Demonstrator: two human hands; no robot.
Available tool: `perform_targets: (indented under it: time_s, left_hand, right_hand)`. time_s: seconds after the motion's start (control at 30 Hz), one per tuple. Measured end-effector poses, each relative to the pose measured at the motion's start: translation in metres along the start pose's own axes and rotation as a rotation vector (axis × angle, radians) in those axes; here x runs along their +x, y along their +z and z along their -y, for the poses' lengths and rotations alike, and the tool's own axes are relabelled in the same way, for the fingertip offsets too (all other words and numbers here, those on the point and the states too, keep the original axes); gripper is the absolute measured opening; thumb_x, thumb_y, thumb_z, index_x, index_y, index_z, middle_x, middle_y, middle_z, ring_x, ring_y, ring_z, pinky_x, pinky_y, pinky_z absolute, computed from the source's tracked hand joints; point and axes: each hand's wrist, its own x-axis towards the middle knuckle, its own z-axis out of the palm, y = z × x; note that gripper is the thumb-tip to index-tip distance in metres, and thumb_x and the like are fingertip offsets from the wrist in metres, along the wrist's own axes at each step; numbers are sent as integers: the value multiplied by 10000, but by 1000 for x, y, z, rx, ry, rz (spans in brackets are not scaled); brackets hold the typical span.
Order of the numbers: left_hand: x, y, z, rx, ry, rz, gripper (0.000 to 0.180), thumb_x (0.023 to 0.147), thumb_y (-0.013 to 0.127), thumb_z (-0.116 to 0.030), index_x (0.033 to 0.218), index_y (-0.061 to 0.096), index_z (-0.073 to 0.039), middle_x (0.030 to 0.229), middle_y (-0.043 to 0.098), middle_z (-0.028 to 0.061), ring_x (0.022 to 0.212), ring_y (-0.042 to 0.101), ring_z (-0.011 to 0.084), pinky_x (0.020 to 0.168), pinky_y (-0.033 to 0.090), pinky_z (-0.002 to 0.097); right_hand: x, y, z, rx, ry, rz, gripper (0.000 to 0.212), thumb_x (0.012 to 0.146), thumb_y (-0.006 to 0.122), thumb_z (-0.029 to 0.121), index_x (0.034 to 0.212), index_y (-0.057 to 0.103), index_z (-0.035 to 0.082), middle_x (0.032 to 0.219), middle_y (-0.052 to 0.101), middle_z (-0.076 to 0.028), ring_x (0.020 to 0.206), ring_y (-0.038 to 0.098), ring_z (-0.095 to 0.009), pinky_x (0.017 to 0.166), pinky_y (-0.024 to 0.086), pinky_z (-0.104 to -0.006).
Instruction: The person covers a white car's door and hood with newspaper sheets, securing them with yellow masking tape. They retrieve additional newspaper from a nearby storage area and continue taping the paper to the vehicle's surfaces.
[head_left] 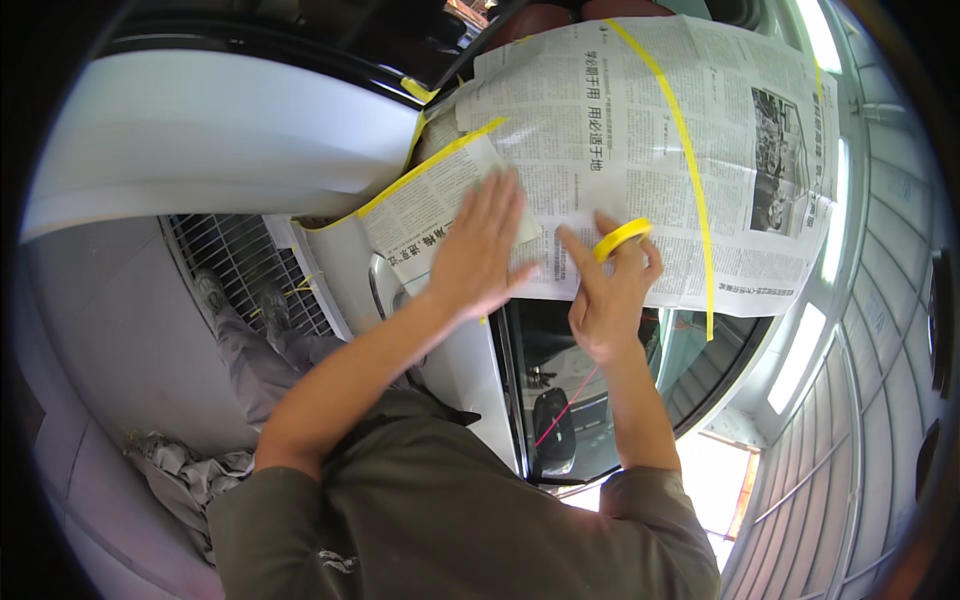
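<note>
Sheets of printed newspaper (560, 150) cover part of a white car's side and window, with a long yellow tape strip (685, 150) running over them. A smaller newspaper piece (425, 200) has yellow tape along its upper left edge. My left hand (480, 245) lies flat across this piece, fingers stretched out and slightly blurred. To its right, my right hand (612, 300) grips a roll of yellow masking tape (620, 238) near the lower edge of the large sheet. One of its fingers points toward the paper.
A white car panel (230, 130) extends at the upper left. Below the paper are a door handle (381, 284), a dark-framed window (580, 345) and a black mirror (555, 430). Metal floor grating (200, 245) lies at the left, crumpled paper (185, 465) at the lower left.
</note>
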Motion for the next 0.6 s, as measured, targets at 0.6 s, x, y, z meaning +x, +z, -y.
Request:
perform_targets:
  time_s: [0.6]
  left_hand:
    - [-12,-76,23,-855,-124,23,137,918,715,-115,1006,760,-21,940,760,111,847,708,240,793,535,313]
  right_hand:
    - [-13,18,38,305,-250,19,466,758,690,45,1211,739,143,868,561,-21,769,612,-186,945,428,-422]
